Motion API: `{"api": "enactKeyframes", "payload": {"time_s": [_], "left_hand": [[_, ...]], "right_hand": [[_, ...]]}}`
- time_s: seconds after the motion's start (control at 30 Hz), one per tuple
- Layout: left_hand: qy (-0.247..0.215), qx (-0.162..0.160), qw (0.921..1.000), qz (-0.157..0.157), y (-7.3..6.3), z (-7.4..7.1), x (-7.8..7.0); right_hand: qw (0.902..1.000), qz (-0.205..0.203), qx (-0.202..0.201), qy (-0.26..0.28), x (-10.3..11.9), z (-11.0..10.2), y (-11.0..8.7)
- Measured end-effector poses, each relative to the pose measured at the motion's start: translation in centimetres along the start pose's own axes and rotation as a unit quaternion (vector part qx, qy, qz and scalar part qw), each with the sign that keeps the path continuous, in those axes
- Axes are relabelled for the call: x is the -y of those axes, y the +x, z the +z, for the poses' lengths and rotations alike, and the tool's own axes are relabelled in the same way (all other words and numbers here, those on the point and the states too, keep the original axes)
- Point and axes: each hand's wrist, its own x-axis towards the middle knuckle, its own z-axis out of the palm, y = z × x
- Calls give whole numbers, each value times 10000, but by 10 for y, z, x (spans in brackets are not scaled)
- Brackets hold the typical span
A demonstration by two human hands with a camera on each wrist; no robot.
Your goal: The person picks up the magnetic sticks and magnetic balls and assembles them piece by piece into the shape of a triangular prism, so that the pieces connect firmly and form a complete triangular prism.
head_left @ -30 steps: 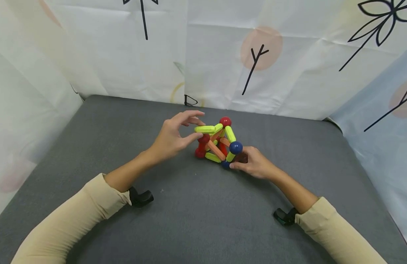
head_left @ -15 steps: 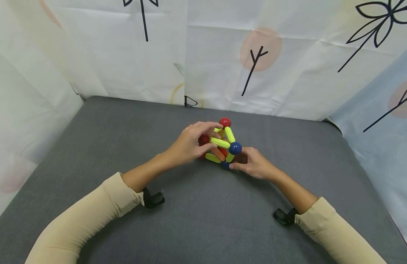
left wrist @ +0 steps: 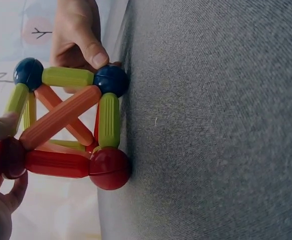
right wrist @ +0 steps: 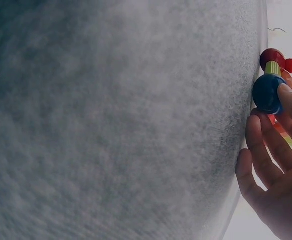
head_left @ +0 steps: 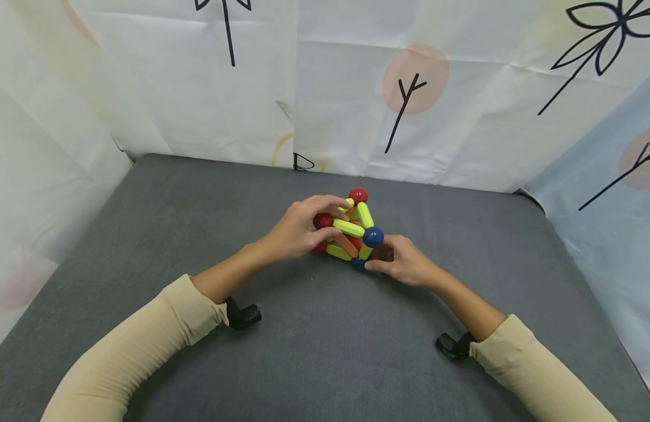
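Note:
A cube-like frame of magnetic building rods and balls stands on the grey table. Red balls mark its left side and blue balls its near right side; orange rods [left wrist: 61,117] cross inside. My left hand [head_left: 295,230] pinches a yellow-green rod [head_left: 349,228] between thumb and fingers. That rod lies along the top, from the upper red ball [head_left: 322,221] to the upper blue ball [head_left: 374,237]. My right hand [head_left: 409,262] holds the lower blue ball [right wrist: 266,94], thumb on one side and fingers on the other. The frame's far corners are partly hidden.
The grey tabletop [head_left: 325,340] reaches back to a white printed cloth [head_left: 346,105], which hangs close behind the frame. Cloth [head_left: 34,176] also hangs along the left side. A black wrist camera [head_left: 242,315] sits at the left cuff, another [head_left: 453,346] at the right.
The left hand has swung the yellow-green rod's free end rightward and nearer, so it now meets the upper blue ball. The right hand has stayed at the lower blue ball.

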Motion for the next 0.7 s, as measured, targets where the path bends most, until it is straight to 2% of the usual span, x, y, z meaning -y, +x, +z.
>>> {"api": "enactKeyframes", "payload": {"time_s": [0.43,0.57,0.7], "left_hand": [[105,-27,9999,-97,-4,-3,1],[51,-176,9997,-161,-8,-14,3],[251,-272,9988,-322,-15,-36,11]], "right_hand": [[10000,6,15,-40,-1,-2,0],[9999,19,132,-19,-1,-6,-3],[9996,97,244,-90,-1,-21,-10]]}}
